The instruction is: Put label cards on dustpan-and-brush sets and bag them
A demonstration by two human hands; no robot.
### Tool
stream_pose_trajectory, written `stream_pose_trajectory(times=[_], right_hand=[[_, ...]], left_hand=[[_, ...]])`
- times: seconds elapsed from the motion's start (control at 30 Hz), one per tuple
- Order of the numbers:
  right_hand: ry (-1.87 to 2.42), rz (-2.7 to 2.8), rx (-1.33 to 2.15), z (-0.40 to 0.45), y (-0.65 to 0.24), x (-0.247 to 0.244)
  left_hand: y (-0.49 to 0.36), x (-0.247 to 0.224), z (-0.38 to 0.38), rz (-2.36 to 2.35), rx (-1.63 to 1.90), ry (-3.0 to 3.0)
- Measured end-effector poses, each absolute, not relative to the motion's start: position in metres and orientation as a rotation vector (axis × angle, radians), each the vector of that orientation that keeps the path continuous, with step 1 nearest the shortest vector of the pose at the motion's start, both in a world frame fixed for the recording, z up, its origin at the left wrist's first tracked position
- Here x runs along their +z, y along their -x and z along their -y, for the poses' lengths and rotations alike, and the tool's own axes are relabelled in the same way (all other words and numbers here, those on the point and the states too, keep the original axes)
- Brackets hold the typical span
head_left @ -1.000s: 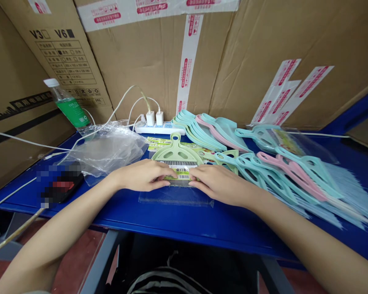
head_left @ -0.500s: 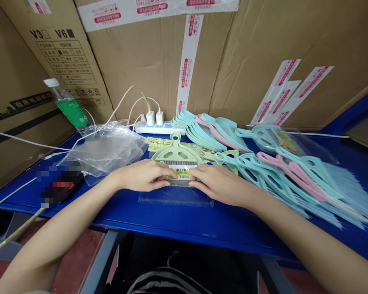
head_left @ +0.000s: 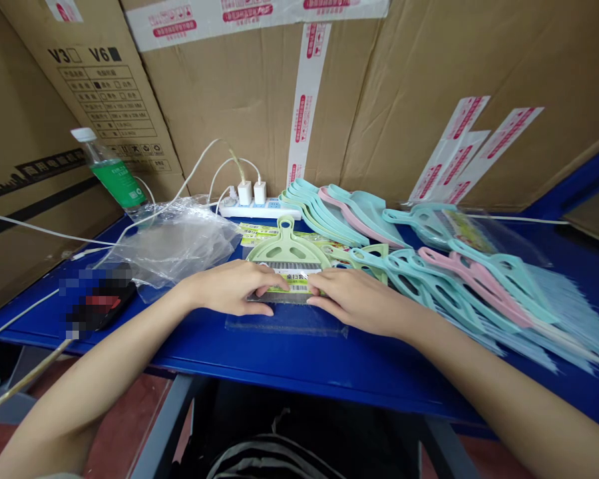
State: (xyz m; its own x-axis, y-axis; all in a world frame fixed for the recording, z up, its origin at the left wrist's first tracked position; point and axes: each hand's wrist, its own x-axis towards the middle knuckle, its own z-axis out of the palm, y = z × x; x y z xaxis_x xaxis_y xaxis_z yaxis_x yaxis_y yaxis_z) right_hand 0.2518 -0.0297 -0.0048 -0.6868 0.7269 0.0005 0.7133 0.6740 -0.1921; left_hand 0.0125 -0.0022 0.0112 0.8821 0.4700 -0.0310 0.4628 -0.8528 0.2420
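Observation:
A light green dustpan [head_left: 285, 247] lies in front of me, its looped handle pointing away. Grey bristles and a green-and-white printed card [head_left: 297, 279] show across its near edge. Under and around that edge is a clear plastic bag [head_left: 287, 324], its flap flat on the table. My left hand [head_left: 232, 287] grips the left side of this dustpan set, fingers curled over the card and thumb low. On the opposite side, my right hand [head_left: 352, 296] holds it between curled fingers and thumb. The palms hide both sides of the set.
Several blue, pink and green dustpans [head_left: 339, 213] are stacked behind; small brushes [head_left: 484, 286] lie at right. Clear bags [head_left: 174, 243], a green-labelled bottle [head_left: 114, 173] and a partly blurred black object [head_left: 104, 299] are left. A white power strip [head_left: 259, 210] with cables stands before cardboard boxes [head_left: 249, 93].
My left thumb has shifted slightly down and left, away from the card's lower edge. My right hand and the dustpan set stay nearly where they were.

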Motion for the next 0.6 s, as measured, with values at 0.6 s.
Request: stream_pose_trajectory(times=[0.6], right_hand=[[1.207, 2.801, 0.262, 0.0283, -0.2529, -0.006]], left_hand=[[-0.0102, 0.0083, -0.0004, -0.624, 0.09, -2.76]])
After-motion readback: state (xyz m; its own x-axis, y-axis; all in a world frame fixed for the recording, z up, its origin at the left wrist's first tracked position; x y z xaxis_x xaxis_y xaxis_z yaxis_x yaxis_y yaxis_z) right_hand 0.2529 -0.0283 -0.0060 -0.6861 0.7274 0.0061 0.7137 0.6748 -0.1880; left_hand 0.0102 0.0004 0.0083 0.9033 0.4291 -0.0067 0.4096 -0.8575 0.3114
